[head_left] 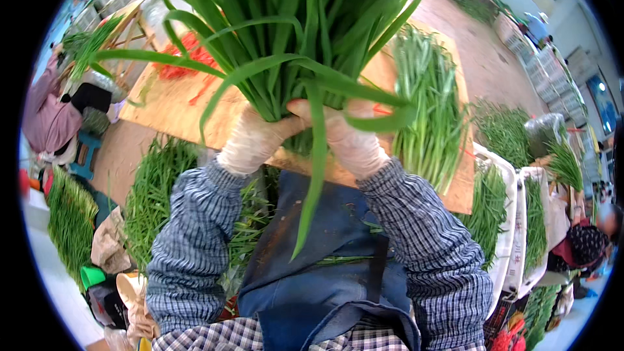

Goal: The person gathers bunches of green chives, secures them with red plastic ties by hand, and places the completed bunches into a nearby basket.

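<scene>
A big bunch of garlic chives (279, 32), with long flat green leaves, stands upright above the wooden board (175, 114). My left hand (250, 142), in a thin whitish glove, is closed round its lower left side. On the other side my right hand (351, 140), gloved alike, grips it too, and the two hands nearly meet. Several loose leaves arch over my right hand and hang down in front, hiding part of its fingers. The stem ends are mostly hidden behind my hands. Right of them, a bundle of chives (426, 101) with pale stems lies on the board.
Red ties (188, 58) lie at the board's far left. Loose greens (159, 188) are heaped below its left edge. White crates (494, 221) with greens stand at the right. One person (55, 110) sits at the left; another (582, 247) is at the right.
</scene>
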A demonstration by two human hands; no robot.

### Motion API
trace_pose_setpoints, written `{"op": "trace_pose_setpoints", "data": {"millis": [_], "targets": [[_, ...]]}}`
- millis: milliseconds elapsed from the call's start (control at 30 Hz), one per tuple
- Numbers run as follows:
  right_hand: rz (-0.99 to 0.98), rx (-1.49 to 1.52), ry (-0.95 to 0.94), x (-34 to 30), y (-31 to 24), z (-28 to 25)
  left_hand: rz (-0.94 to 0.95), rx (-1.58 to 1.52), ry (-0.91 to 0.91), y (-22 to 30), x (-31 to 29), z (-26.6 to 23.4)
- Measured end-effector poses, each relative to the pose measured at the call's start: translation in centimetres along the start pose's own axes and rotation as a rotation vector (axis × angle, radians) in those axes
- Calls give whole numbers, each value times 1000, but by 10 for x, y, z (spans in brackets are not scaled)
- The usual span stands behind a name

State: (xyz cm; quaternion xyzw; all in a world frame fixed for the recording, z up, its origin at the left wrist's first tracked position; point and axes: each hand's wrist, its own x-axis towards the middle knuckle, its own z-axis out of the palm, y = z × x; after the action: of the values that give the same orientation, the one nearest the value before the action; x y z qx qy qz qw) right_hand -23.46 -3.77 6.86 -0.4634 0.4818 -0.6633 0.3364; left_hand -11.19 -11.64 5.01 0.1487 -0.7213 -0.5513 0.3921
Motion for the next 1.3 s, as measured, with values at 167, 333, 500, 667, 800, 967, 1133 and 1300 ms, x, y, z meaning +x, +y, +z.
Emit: {"op": "trace_pose_setpoints", "data": {"millis": [167, 333, 500, 667, 800, 967, 1133, 1300], "targets": [[-103, -56, 101, 25, -58, -51, -115, 92, -184, 58, 56, 36], [168, 31, 170, 17, -123, -123, -134, -206, -385, 85, 103, 105], [345, -40, 485, -16, -90, -186, -359, -222, -488, 21, 110, 182], [427, 25, 558, -32, -34, -212, -286, 168, -330, -20, 89, 202], [289, -274, 574, -32, -14, -209, -255, 614, -172, -29, 83, 209], [342, -922, 617, -15, -9, -212, -276, 595, -72, -45, 90, 212], [277, -814, 552, -3, -13, -215, -404, 239, -255, -59, 121, 199], [213, -879, 462, -5, -8, -213, -758, 36, -413, -36, 129, 188]]}}
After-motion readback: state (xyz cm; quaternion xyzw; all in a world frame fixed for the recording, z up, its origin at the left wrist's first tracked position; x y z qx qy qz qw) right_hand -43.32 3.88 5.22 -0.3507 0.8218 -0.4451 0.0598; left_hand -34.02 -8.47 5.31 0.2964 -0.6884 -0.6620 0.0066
